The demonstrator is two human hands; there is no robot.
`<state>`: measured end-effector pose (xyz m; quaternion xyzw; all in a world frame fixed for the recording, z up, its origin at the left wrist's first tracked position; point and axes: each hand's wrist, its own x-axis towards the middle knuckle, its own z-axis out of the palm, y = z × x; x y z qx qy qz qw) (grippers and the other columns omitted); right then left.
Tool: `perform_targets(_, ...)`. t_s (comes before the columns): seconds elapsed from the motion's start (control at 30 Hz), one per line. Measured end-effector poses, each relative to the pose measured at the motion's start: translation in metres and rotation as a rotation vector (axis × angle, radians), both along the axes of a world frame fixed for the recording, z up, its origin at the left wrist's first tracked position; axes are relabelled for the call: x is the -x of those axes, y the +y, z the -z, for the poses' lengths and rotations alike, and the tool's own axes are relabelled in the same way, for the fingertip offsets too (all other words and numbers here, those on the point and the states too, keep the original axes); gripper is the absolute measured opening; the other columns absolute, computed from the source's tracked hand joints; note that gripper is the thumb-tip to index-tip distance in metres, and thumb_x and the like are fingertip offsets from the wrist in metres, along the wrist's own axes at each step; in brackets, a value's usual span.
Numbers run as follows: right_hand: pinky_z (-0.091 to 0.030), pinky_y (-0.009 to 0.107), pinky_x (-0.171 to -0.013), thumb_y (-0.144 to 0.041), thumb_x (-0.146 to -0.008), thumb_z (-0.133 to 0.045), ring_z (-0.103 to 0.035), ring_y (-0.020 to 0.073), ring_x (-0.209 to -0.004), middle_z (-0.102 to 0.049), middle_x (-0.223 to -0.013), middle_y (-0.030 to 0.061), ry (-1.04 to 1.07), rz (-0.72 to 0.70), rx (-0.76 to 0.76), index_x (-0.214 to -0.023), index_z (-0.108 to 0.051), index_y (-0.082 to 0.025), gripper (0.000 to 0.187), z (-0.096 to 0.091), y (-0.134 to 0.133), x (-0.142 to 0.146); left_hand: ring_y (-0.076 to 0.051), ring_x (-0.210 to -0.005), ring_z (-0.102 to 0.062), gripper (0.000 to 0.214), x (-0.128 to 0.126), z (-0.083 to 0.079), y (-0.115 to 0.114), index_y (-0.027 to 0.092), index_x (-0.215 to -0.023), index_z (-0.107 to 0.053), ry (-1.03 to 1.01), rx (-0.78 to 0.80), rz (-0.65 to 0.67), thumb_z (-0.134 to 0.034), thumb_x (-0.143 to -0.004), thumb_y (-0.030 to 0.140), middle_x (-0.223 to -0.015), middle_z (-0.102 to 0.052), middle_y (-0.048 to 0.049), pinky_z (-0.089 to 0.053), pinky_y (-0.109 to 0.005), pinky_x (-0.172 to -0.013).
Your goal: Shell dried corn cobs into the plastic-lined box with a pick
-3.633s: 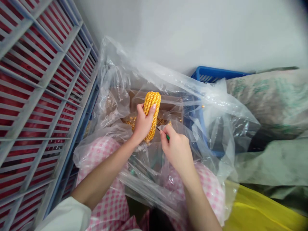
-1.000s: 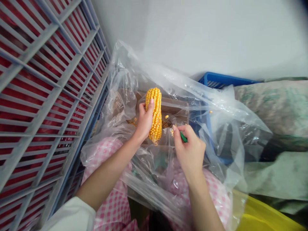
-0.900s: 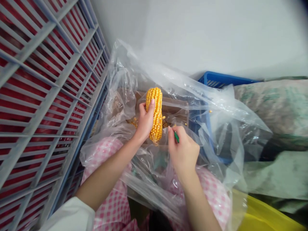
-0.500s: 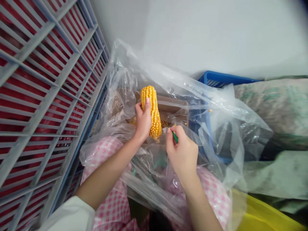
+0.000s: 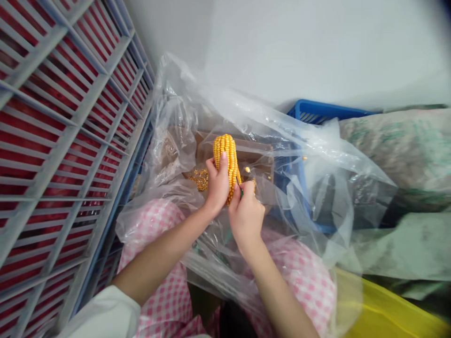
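Note:
My left hand (image 5: 216, 185) is wrapped round the lower half of a yellow corn cob (image 5: 227, 152), held upright over an open clear plastic bag (image 5: 310, 173). My right hand (image 5: 246, 213) is closed on a small green-handled tool (image 5: 241, 191), and its tip presses against the cob's right side. One loose kernel (image 5: 247, 169) is in the air beside the cob. More loose kernels (image 5: 200, 177) lie inside a brown cardboard box (image 5: 257, 155) under the plastic.
Grey slatted crates (image 5: 63, 141) with red contents stand close on the left. A blue plastic crate (image 5: 317, 112) sits behind the bag. Woven sacks (image 5: 405, 150) lie to the right, a yellow bin (image 5: 387, 314) at lower right. Pink checked fabric (image 5: 165, 300) covers my lap.
My right hand has moved left and up, from a gap beside the cob until the tool's tip touches it. The cob has dropped slightly and a kernel has come loose.

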<state>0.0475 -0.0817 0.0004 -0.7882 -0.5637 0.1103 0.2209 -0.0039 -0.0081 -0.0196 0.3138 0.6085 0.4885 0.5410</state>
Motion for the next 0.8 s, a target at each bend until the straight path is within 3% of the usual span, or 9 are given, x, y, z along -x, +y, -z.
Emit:
perform_targets(0.13, -0.029, 0.021, -0.048, -0.033, -0.087, -0.038, -0.047, 0.0106, -0.047, -0.054, -0.058, -0.0021, 0.173, 0.044, -0.059, -0.079, -0.047, -0.019, 0.018, -0.016, 0.001, -0.02, -0.012, -0.07, -0.056, 0.04, 0.004, -0.004, 0.003, 0.021, -0.09, -0.039, -0.152, 0.059, -0.004, -0.043, -0.077, 0.059, -0.081, -0.054, -0.0007, -0.046, -0.025, -0.061)
perform_targets(0.33, -0.027, 0.017, -0.046, -0.034, -0.082, -0.049, -0.036, 0.0054, -0.041, -0.042, -0.049, -0.0081, 0.284, -0.172, -0.041, -0.068, -0.046, -0.02, 0.021, -0.042, -0.003, -0.041, -0.012, -0.07, -0.056, 0.038, 0.02, -0.012, 0.013, 0.022, -0.089, -0.04, -0.196, -0.035, -0.017, -0.046, -0.076, 0.057, -0.08, -0.053, -0.0001, -0.048, -0.024, -0.061)
perform_targets(0.63, -0.027, 0.017, -0.046, -0.032, -0.083, -0.048, -0.036, 0.0057, -0.04, -0.039, -0.047, -0.0085, 0.206, -0.24, -0.004, -0.065, -0.044, -0.02, 0.022, -0.04, -0.003, -0.041, -0.011, -0.075, -0.054, 0.037, 0.019, -0.016, 0.012, 0.022, -0.086, -0.043, -0.026, -0.1, 0.051, -0.047, -0.076, 0.057, -0.081, -0.052, -0.0003, -0.046, -0.023, -0.064)
perform_targets(0.8, -0.028, 0.018, -0.046, -0.03, -0.084, -0.046, -0.039, 0.0067, -0.04, -0.043, -0.048, -0.0072, 0.157, -0.228, -0.023, -0.065, -0.043, -0.02, 0.021, -0.031, -0.003, -0.035, -0.011, -0.074, -0.054, 0.043, 0.019, -0.009, 0.014, 0.02, -0.085, -0.041, 0.017, -0.086, 0.097, -0.045, -0.073, 0.062, -0.076, -0.05, 0.0007, -0.044, -0.024, -0.066)
